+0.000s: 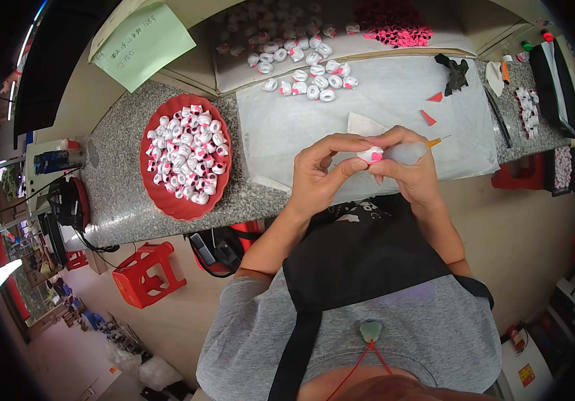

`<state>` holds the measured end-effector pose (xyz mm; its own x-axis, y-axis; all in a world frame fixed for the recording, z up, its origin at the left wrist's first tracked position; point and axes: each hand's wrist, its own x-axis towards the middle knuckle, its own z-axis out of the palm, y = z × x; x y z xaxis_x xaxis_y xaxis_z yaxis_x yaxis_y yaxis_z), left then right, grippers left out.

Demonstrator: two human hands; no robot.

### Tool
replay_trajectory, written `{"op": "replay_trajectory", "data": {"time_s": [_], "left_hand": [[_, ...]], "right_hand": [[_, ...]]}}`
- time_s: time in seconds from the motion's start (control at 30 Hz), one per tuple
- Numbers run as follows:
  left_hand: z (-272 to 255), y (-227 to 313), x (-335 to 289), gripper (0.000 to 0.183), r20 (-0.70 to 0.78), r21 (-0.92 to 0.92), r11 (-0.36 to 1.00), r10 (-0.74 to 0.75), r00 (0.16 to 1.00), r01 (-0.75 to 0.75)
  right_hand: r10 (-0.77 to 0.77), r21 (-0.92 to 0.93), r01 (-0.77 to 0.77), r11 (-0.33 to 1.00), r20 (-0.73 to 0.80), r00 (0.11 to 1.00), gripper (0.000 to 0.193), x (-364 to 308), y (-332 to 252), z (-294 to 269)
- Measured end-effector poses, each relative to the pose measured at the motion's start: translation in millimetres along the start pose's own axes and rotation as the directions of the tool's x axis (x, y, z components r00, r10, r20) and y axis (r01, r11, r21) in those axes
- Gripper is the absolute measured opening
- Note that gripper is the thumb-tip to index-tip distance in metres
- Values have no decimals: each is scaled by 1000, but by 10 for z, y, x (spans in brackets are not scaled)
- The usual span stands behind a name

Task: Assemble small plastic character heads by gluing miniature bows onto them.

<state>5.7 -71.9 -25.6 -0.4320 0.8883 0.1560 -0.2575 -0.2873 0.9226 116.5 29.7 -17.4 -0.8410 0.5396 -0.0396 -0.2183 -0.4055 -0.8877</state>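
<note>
Just in front of my chest, both hands meet at a small white figurine [369,156] with a pink patch on it. My left hand [323,167] pinches its left side between thumb and fingers. The right thumb and fingertips touch its other side. Within my right hand [416,175] lies a translucent squeeze bottle [406,154], its orange needle tip pointing right, away from the figurine. Beneath them a white sheet [287,144] covers the worktop. Many similar white pieces [319,81] are scattered along its far edge.
To the left, a red scalloped plate [167,208] holds many finished-looking white and pink figurines. Pink pieces [401,35] are heaped at the back, near a black crumpled cloth [456,72]. Two red scraps [428,117] lie on the sheet. A red stool [146,274] stands below the worktop.
</note>
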Motion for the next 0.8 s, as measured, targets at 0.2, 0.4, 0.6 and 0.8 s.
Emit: {"op": "replay_trajectory", "data": {"time_s": [0.2, 0.4, 0.6, 0.8], "left_hand": [[26, -12, -7, 21, -51, -79, 996, -51, 997, 47], [33, 2, 1, 25, -29, -54, 997, -55, 998, 54], [50, -32, -24, 25, -59, 5, 1000, 9, 998, -9], [77, -37, -27, 24, -131, -171, 983, -86, 988, 63]], "right_hand": [[35, -49, -36, 998, -19, 999, 25, 2, -32, 26], [-11, -52, 9, 999, -47, 999, 25, -19, 1, 23], [9, -33, -10, 999, -36, 999, 27, -30, 18, 25], [51, 45, -49, 998, -38, 998, 26, -4, 4, 81]]}}
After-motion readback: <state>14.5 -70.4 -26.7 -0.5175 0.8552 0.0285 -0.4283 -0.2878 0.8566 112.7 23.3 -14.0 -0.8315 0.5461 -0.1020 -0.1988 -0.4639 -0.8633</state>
